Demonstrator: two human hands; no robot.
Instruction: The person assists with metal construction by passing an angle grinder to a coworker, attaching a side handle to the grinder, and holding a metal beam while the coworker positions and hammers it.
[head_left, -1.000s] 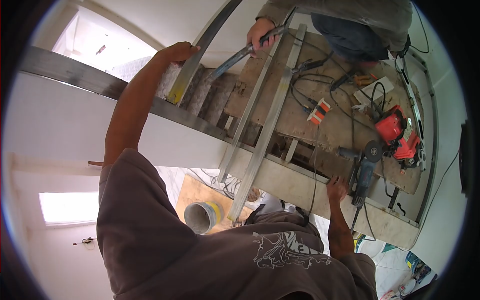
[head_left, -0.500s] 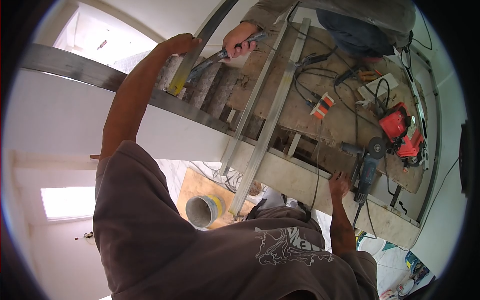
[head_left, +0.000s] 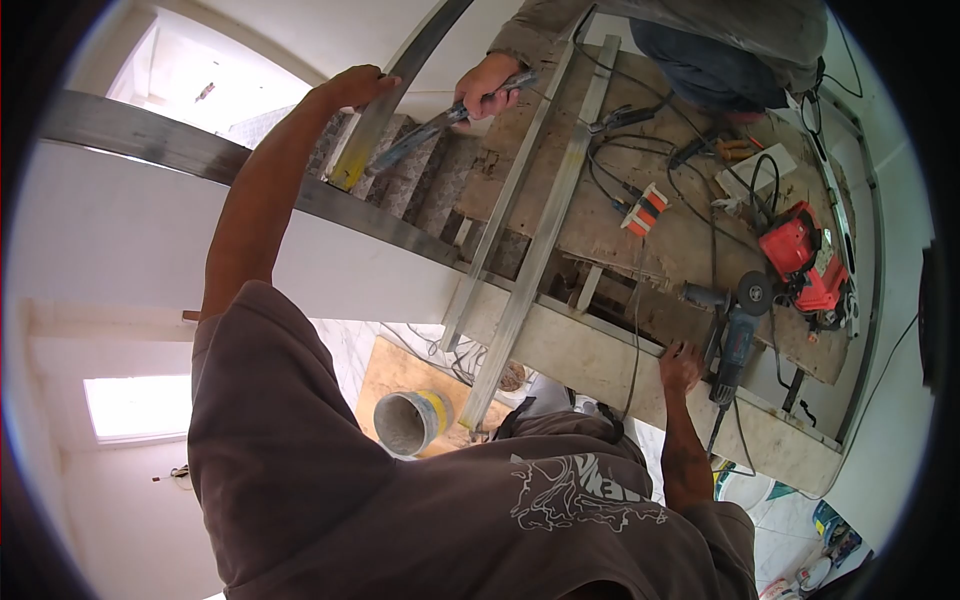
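My left hand (head_left: 362, 87) is closed on the side of a slanting metal tube (head_left: 378, 125), whose yellow-marked lower end meets a long horizontal metal beam (head_left: 385, 222). Close by, a co-worker's hand (head_left: 488, 88) grips a long dark metal tool (head_left: 415, 137) that points at the tube's foot. My right hand (head_left: 682, 367) rests with its fingers on the edge of the pale ledge (head_left: 590, 365). Beside it, an angle grinder (head_left: 738, 345) leans against that ledge with its disc upward. Two loose metal tubes (head_left: 548, 225) lie across the ledge between my hands.
A worn wooden board (head_left: 620, 185) carries cables, an orange-and-white block (head_left: 645, 210) and a red tool case (head_left: 800, 255). The co-worker (head_left: 715, 60) crouches at its far side. Stairs (head_left: 415, 180) descend behind the beam. Below stands a bucket (head_left: 410, 420) on a wooden panel.
The co-worker's hand has shifted slightly right, and the tool's tip has swung a little lower and left toward the tube's foot. Both my hands stay in place.
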